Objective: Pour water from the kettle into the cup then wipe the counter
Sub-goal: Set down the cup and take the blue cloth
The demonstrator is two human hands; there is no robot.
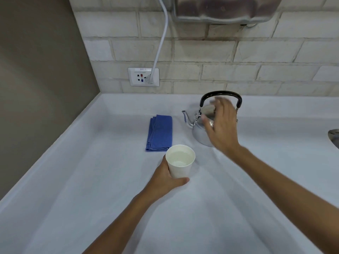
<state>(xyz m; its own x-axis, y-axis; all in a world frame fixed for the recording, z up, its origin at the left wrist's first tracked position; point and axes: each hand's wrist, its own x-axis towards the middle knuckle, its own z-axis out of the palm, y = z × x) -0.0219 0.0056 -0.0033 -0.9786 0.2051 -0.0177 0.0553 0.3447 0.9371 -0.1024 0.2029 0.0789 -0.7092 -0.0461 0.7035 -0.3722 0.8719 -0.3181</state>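
A white paper cup point(180, 167) with water in it stands on the white counter point(91, 180), and my left hand point(165, 178) is wrapped around its lower left side. Behind it to the right sits a shiny steel kettle point(199, 133) with a black arched handle and its spout pointing left. My right hand point(222, 125) hovers in front of the kettle with fingers spread and blurred, holding nothing. A folded blue cloth point(159, 132) lies flat just left of the kettle and behind the cup.
A brick-tiled wall runs along the back with a socket point(143, 77) and a white cable point(161, 43) plugged in. A metal fixture point(225, 10) hangs above the kettle. A sink edge point(333, 137) shows at the far right. A grey wall closes the left side.
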